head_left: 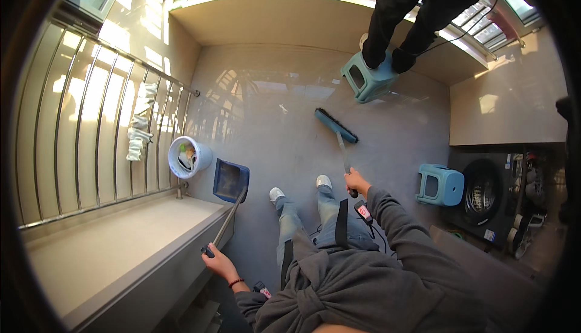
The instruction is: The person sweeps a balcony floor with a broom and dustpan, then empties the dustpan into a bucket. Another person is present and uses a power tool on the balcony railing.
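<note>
My left hand [219, 263] is closed round the end of a long dustpan handle, low on the left. At the handle's far end, the blue dustpan [231, 181] is beside the white waste bin [190, 157]. In front of me, my right hand [357, 183] grips the handle of a broom. The blue broom [336, 125] has dark bristles and lies slantwise out on the grey floor, ahead of my feet. A wide gap separates broom head and dustpan. Some rubbish shows inside the bin.
At the back right a person in dark trousers [402, 12] stands on a light-blue stool [367, 80]. A second blue stool [440, 185] is by a black washing machine [482, 192]. Metal railings [103, 85] with white cloth on them and a ledge [121, 242] run along the left.
</note>
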A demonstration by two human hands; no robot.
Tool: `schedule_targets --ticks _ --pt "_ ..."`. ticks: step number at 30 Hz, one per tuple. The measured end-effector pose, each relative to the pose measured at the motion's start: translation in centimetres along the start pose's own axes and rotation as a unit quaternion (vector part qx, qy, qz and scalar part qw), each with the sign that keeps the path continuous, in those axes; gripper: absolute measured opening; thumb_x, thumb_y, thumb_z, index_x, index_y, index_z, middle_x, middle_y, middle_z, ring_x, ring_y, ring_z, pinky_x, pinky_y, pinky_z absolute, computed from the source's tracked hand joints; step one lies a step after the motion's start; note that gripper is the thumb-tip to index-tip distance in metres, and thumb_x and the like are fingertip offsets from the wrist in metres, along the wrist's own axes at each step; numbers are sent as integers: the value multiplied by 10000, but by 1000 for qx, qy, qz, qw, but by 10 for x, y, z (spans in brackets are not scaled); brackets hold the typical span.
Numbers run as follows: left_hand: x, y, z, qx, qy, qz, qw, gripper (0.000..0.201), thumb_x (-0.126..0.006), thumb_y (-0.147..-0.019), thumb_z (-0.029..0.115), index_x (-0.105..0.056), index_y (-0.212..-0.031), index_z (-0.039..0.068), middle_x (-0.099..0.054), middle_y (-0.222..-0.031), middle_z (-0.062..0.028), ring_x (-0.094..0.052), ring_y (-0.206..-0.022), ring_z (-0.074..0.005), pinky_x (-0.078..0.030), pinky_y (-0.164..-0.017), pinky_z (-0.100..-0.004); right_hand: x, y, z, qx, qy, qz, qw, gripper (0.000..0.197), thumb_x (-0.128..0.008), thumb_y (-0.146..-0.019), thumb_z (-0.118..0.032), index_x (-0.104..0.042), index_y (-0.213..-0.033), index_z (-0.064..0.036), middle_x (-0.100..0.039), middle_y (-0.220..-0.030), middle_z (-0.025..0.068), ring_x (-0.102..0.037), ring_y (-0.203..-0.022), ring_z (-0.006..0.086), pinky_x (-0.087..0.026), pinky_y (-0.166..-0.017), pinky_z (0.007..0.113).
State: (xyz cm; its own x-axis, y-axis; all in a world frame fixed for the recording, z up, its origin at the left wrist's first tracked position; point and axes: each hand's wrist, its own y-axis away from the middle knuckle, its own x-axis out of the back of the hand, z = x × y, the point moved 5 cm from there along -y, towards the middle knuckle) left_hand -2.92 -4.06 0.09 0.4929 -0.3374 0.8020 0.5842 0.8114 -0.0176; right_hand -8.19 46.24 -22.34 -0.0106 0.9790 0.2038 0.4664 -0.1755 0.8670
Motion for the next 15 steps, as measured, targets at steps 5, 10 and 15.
schedule_targets --ticks 5,10,15 --pt "21 52 -15 23 -5 23 999 317 -583 -841 250 -552 -899 -60 -612 -852 -150 -588 -767 -260 -448 -684 -355 -8 29 6 -26 -47 -69 996 249 -415 -882 -170 -356 -1072 -20 -497 -580 124 -495 -435 197 -418 -388 339" --pt "26 83 -30 58 -55 25 996 340 -566 -842 299 -568 -913 -34 -615 -857 -148 -588 -771 -291 -446 -673 -367 30 39 -9 -128 -121 -151 973 572 -430 -892 -191 -144 -1386 -161 -413 -652 48 -413 -498 125 -391 -417 273" --pt "29 98 -56 109 -46 48 992 350 -560 -838 320 -574 -909 -23 -617 -862 -146 -587 -772 -303 -446 -667 -376 91 57 -33 -205 -207 -180 940 197 -464 -885 -251 -341 -810 -115 -420 -646 9 -386 -470 44 -331 -356 158"
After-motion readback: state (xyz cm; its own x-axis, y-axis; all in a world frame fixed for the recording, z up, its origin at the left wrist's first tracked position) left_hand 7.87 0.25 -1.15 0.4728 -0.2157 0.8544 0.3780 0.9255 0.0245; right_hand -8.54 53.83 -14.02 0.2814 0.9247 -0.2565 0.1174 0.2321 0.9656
